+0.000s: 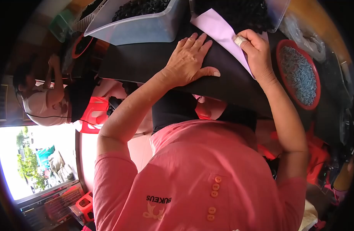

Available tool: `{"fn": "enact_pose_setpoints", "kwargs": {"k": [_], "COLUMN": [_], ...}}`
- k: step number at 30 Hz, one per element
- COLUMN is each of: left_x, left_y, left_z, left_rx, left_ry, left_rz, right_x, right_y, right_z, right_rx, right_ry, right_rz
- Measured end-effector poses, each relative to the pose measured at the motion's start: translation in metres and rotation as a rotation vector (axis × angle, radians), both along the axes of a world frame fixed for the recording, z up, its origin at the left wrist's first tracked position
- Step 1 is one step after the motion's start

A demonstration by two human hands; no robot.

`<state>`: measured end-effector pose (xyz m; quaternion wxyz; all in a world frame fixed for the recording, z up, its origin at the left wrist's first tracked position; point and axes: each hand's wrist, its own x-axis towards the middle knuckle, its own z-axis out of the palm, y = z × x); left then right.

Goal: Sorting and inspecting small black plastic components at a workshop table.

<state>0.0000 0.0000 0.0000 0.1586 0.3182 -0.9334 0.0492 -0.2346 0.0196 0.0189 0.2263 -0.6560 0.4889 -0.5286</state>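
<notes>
On the dark, flat tabletop (127,61), left hand (187,63) is palm down, fingers extended, nothing gripped. Right hand (257,54) has thumb and bent fingers pinched on the right part of a long pale-lilac paper-like sheet (220,30). Sheet sits between the hands, in front of a clear plastic bin of black parts (234,13). Round red plastic basin (318,82) of small silvery pieces is just right of right hand.

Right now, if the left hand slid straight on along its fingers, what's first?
The left hand would likely meet the lilac sheet first, just past its fingertips; whether it would touch or slip under the edge is unclear from this view.
</notes>
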Motion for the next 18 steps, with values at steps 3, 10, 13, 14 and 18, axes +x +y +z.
{"fn": "enact_pose_setpoints", "kwargs": {"k": [3,10,13,14,18], "left_x": [0.002,0.024,0.026,0.021,0.009], "left_y": [0.008,0.085,0.078,0.067,0.018], "left_z": [0.001,0.015,0.027,0.032,0.015], "left_rx": [-0.085,0.386,0.346,0.188,0.034], "left_ry": [0.073,0.253,0.441,0.414,0.194], "left_rz": [-0.028,-0.374,-0.344,-0.264,-0.066], "right_x": [0.002,0.003,0.002,0.002,0.005], "right_y": [0.002,0.003,0.003,0.003,0.009], "right_z": [0.001,-0.002,0.0,-0.001,0.001], "right_rx": [-0.006,0.01,0.0,-0.031,0.07], "right_ry": [0.03,0.016,0.083,0.066,0.032], "right_rz": [0.026,0.102,0.101,0.089,0.08]}}
